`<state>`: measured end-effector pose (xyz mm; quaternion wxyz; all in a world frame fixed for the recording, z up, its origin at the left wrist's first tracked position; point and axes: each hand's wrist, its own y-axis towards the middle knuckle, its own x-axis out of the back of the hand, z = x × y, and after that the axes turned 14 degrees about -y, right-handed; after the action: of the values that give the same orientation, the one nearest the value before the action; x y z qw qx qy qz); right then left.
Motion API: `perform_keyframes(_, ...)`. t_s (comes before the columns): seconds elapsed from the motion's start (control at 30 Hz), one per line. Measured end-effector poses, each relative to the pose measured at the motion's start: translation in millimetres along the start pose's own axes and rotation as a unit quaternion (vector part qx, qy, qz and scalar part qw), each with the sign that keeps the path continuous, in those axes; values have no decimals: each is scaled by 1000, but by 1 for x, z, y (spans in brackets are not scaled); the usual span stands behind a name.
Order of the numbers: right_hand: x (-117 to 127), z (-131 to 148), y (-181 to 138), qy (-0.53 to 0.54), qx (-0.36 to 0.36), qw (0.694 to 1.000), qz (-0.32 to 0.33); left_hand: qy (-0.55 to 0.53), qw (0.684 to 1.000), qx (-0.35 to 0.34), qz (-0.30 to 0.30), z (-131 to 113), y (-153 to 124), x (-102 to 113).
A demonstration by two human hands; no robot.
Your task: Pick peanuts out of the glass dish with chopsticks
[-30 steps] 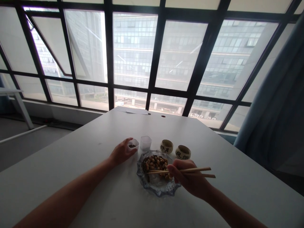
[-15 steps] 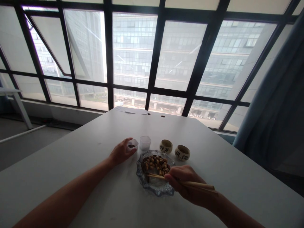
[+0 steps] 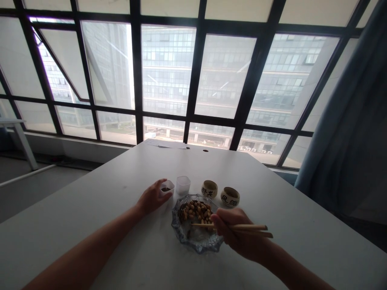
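Observation:
My left hand [image 3: 153,196] grips a small clear plastic cup [image 3: 171,187] by its sides; a little dark stuff lies inside it. My right hand [image 3: 234,230] is closed round a pair of wooden chopsticks [image 3: 252,230]. Their tips reach into a scalloped glass dish [image 3: 198,246]. Peanuts [image 3: 200,209] and darker, thin pieces fill the dish's far side, while its near side shows bare glass with a dark piece on it. Whether the tips pinch anything is too small to tell.
A second clear plastic cup [image 3: 183,185] stands right of the held one. Two cream ceramic cups with black characters, a left one [image 3: 209,189] and a right one [image 3: 230,197], stand behind my right hand. Paper [image 3: 166,144] lies at the white table's [image 3: 136,253] far edge.
The chopstick tips have shifted slightly right within the dish, and the chopsticks' angle has changed. My left hand still holds the plastic cup. The whole view has tilted up a little.

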<state>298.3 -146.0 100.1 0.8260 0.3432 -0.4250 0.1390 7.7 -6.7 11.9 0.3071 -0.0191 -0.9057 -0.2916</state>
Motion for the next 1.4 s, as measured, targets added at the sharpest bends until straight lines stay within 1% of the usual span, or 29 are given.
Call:
perform_keyframes(0.13,-1,-6,-1,-24,6,1000,-7,0,1000,-6,-7,1,0,0)
perform_keyframes(0.23,0,-12,-1,-10,-10,1000,-12,-1,1000,-3,0,1,0,0)
perform_keyframes(0.3,2,-19,0,31,-43,998,-23,0,1000,1,5,0,0,1)
perform_keyframes(0.37,3,-28,3,91,-107,988,-68,4,1000,5,9,0,-1,1)
perform_keyframes(0.43,6,-39,7,163,-191,959,-133,7,1000,8,11,-1,-1,1)
perform_keyframes(0.53,9,-55,14,285,-306,883,-214,9,1000,8,12,-2,-1,1)
perform_keyframes(0.6,11,-62,17,343,-354,835,-244,7,1000,2,7,-2,-1,1)
perform_keyframes(0.63,12,-64,18,358,-366,821,-251,5,1000,-5,2,-1,-1,0)
perform_keyframes(0.67,12,-66,19,362,-370,817,-254,2,1000,-14,-5,0,-1,0)
perform_keyframes(0.7,12,-67,18,357,-365,822,-254,0,1000,-27,-13,1,-2,0)
perform_keyframes(0.73,12,-67,18,345,-353,832,-253,-3,999,-42,-22,2,-2,0)
perform_keyframes(0.87,10,-63,13,240,-267,896,-264,-8,995,-91,-47,5,-2,0)
perform_keyframes(0.97,10,-56,7,171,-200,936,-235,-6,994,-94,-52,5,-2,0)
perform_keyframes(1.03,11,-50,5,155,-176,951,-202,-2,995,-75,-59,5,-2,-1)
perform_keyframes(1.1,12,-45,4,151,-165,957,-184,4,997,-45,-66,5,-2,0)
perform_keyframes(1.2,12,-43,7,154,-165,954,-197,21,998,-15,-64,5,1,5)
perform_keyframes(1.3,11,-47,8,161,-171,946,-223,52,997,-28,-53,-1,13,11)
perform_keyframes(1.4,12,-54,7,160,-180,943,-230,86,994,-63,-21,-19,32,10)
